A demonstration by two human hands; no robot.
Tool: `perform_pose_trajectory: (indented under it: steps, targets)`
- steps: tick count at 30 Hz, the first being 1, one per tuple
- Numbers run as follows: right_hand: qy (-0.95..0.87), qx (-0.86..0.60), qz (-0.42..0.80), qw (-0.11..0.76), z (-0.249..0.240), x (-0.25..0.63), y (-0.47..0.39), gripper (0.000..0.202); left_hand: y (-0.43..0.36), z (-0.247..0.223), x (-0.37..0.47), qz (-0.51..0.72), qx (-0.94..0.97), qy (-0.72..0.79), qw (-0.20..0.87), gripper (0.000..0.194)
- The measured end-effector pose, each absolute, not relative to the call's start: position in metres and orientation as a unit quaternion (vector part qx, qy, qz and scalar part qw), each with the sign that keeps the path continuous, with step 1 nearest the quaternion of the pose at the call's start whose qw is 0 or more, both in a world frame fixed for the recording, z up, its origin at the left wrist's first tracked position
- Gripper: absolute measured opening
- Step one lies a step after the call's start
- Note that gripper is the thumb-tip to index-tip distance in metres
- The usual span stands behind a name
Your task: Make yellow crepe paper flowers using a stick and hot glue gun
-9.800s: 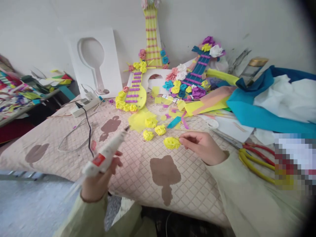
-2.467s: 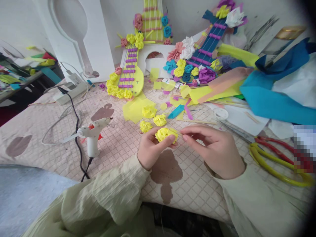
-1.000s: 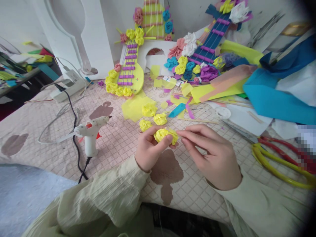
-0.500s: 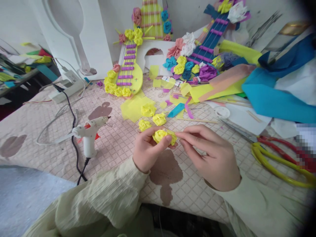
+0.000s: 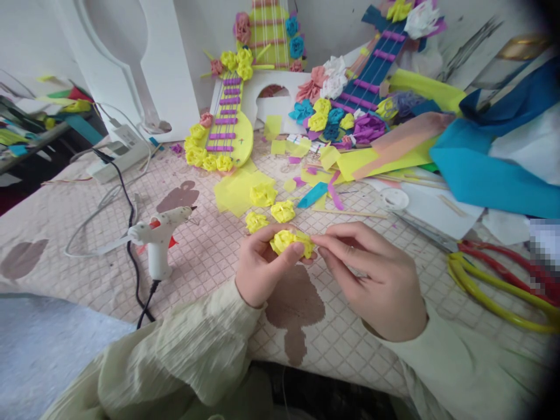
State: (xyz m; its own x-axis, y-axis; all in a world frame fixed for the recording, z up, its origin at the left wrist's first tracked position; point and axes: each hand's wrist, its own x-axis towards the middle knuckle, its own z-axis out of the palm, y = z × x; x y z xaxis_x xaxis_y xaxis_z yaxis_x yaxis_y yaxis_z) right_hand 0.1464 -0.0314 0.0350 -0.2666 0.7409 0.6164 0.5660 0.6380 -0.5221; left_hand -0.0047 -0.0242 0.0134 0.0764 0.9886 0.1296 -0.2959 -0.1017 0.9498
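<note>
A yellow paper flower (image 5: pixel 286 242) with crumpled petals is pinched in my left hand (image 5: pixel 262 268), thumb across its front and fingers behind. From the right, my right hand (image 5: pixel 376 280) closes thumb and forefinger on the flower's edge; its other fingers are curled. Just beyond my hands lie three more yellow paper flowers: one on the left (image 5: pixel 256 221), one nearer the middle (image 5: pixel 283 211), and one farther back (image 5: pixel 263 194). The farthest rests on thin yellow paper squares (image 5: pixel 227 195).
On the left stands a white glue gun (image 5: pixel 160 239) with a black cord (image 5: pixel 131 251). Scissors (image 5: pixel 464 274) with red and yellow handles lie right. Behind are a yellow paper instrument (image 5: pixel 242 137), a blue one (image 5: pixel 363 87), blue paper (image 5: pixel 485 169), a tape roll (image 5: pixel 394 199) and a power strip (image 5: pixel 120 154).
Both hands keep almost the same grip on the yellow paper flower. The view has shifted very slightly; nothing else has visibly moved.
</note>
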Motion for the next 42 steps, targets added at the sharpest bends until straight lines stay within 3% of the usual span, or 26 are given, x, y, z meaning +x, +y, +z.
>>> perform_pose_trajectory:
  steps: [21, 42]
  targets:
    - [-0.799, -0.400, 0.046, 0.447, 0.031, 0.148, -0.031, 0.024, -0.025, 0.011, -0.005, 0.576, 0.440, 0.341, 0.598, 0.013]
    - [-0.786, -0.421, 0.192, 0.410, 0.037, 0.160, -0.019, 0.021, -0.014, 0.011, -0.007, 0.607, 0.379, 0.359, 0.599, 0.014]
